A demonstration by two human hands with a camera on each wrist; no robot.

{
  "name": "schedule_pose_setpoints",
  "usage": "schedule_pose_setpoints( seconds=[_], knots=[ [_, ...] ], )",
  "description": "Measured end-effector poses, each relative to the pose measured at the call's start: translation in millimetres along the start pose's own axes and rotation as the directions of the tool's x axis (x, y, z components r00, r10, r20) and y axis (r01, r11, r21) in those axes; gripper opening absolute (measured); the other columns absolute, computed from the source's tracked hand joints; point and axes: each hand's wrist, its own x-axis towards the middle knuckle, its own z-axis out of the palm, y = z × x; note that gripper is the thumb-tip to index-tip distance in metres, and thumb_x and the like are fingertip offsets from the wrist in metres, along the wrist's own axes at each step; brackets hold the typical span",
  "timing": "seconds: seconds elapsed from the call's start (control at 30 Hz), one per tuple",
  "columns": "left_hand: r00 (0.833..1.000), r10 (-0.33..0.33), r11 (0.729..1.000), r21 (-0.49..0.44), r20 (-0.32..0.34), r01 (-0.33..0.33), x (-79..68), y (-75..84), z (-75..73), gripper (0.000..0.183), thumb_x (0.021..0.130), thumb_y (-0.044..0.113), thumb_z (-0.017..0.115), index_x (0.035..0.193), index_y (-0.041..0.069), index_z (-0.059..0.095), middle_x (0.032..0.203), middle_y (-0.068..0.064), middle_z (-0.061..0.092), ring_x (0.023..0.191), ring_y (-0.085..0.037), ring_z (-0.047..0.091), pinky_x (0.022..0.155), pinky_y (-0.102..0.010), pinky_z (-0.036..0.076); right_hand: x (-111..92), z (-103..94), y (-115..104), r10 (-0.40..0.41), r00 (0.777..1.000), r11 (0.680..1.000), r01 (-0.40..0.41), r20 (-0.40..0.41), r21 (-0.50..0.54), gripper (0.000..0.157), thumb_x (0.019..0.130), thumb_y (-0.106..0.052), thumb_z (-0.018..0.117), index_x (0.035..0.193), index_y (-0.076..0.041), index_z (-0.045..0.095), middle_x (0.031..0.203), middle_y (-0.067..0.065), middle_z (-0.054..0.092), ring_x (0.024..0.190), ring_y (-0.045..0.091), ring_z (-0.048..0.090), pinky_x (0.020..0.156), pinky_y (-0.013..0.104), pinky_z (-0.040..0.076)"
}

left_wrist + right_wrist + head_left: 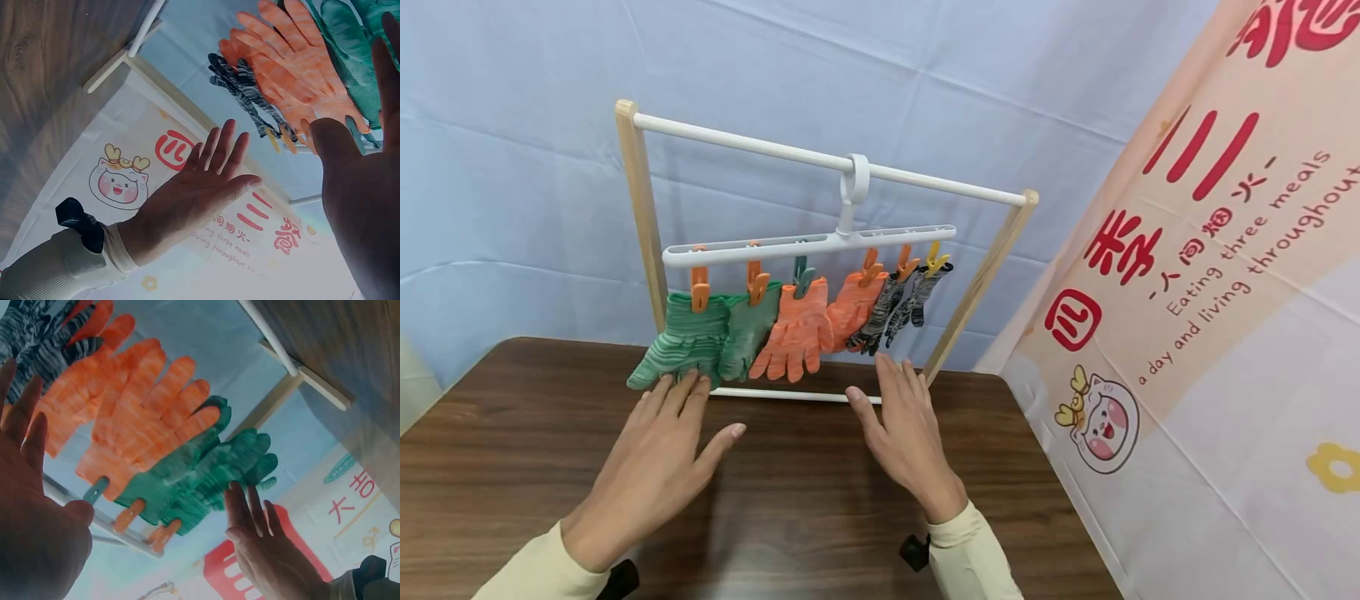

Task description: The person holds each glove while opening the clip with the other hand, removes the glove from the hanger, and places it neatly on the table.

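A white clip hanger (808,244) hangs from the top bar of a wood-and-white rack (642,208) on a brown table (790,500). Pegs hold two green gloves (700,337), two orange gloves (808,325) and two grey striped gloves (898,304). My left hand (696,414) lies flat and open above the table, fingertips just below the green gloves (206,475). My right hand (880,389) is open too, fingertips near the rack's bottom bar (790,395), under the grey striped gloves (240,87). Neither hand holds anything. The orange gloves (300,62) show between both palms.
A blue cloth backdrop (512,192) stands behind the rack. On the right a printed peach-and-white banner (1210,317) hangs next to the table's right edge. Bare wooden tabletop stretches in front of the rack.
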Motion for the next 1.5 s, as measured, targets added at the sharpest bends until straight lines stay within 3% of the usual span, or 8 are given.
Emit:
schedule_pose_setpoints(
  seconds=[0.2,0.43,0.6,0.8,0.97,1.2,1.5],
  knots=[
    [0.997,-0.026,1.0,-0.013,-0.067,0.026,1.1,-1.2,-8.1,0.071,0.09,0.053,0.046,0.131,-0.006,0.044,0.134,-0.025,0.04,0.125,-0.043,0.032,0.097,-0.056,0.025,5,-2.1,-10,-0.028,0.999,0.999,0.03,-0.047,0.034,0.062,0.094,-0.056,0.03,0.145,-0.021,0.023,0.146,-0.001,0.03,0.137,0.024,0.018,0.108,0.046,0.015],
    [0.992,-0.042,0.999,-0.034,-0.118,0.038,0.7,-3.7,-14.3,0.066,0.091,0.048,0.049,0.129,-0.005,0.045,0.133,-0.025,0.041,0.122,-0.043,0.035,0.094,-0.057,0.027,10,-4.8,-20,-0.045,0.994,0.995,0.053,-0.099,0.079,0.058,0.094,-0.054,0.033,0.143,-0.023,0.03,0.143,-0.001,0.036,0.136,0.02,0.021,0.104,0.05,0.022],
    [0.986,-0.07,0.997,-0.04,-0.149,0.065,1.8,-6.1,-18.1,0.065,0.09,0.048,0.05,0.129,-0.004,0.046,0.132,-0.024,0.043,0.121,-0.042,0.036,0.092,-0.059,0.029,14,-6.7,-26,-0.082,0.987,0.99,0.096,-0.139,0.102,0.052,0.096,-0.048,0.033,0.141,-0.022,0.034,0.14,-0.001,0.04,0.133,0.02,0.027,0.104,0.047,0.024],
    [0.967,-0.118,0.992,-0.073,-0.226,0.104,4.2,-11.1,-24.2,0.062,0.088,0.043,0.056,0.126,-0.005,0.049,0.129,-0.025,0.046,0.117,-0.043,0.04,0.089,-0.06,0.032,18,-8.4,-33,-0.129,0.973,0.985,0.149,-0.191,0.09,0.046,0.099,-0.041,0.032,0.139,-0.019,0.039,0.136,0.001,0.045,0.13,0.019,0.034,0.104,0.045,0.027],
    [0.954,-0.107,0.993,-0.085,-0.282,0.086,9.6,-20.1,-28.4,0.06,0.086,0.037,0.061,0.125,-0.007,0.049,0.125,-0.027,0.048,0.113,-0.045,0.043,0.087,-0.06,0.034,22,-10.4,-42,-0.15,0.962,0.978,0.178,-0.227,0.111,0.043,0.1,-0.037,0.033,0.137,-0.018,0.042,0.133,0.003,0.048,0.125,0.022,0.04,0.1,0.047,0.03],
    [0.955,-0.155,0.982,-0.149,-0.253,0.12,21.1,-30.1,-31.8,0.061,0.089,0.039,0.056,0.13,-0.005,0.044,0.127,-0.028,0.046,0.111,-0.046,0.041,0.085,-0.061,0.033,28,-11.7,-56,-0.177,0.948,0.963,0.222,-0.266,0.151,0.04,0.1,-0.032,0.034,0.135,-0.016,0.044,0.13,0.001,0.05,0.121,0.016,0.043,0.096,0.04,0.037],
    [0.95,-0.2,0.967,-0.204,-0.238,0.153,33.4,-36.8,-32.4,0.06,0.09,0.041,0.053,0.131,-0.002,0.043,0.126,-0.026,0.046,0.113,-0.044,0.04,0.084,-0.06,0.033,37,-10.2,-76,-0.197,0.934,0.94,0.266,-0.296,0.213,0.039,0.1,-0.031,0.035,0.136,-0.018,0.044,0.129,0.0,0.052,0.117,0.015,0.046,0.092,0.039,0.041]
  ],
)
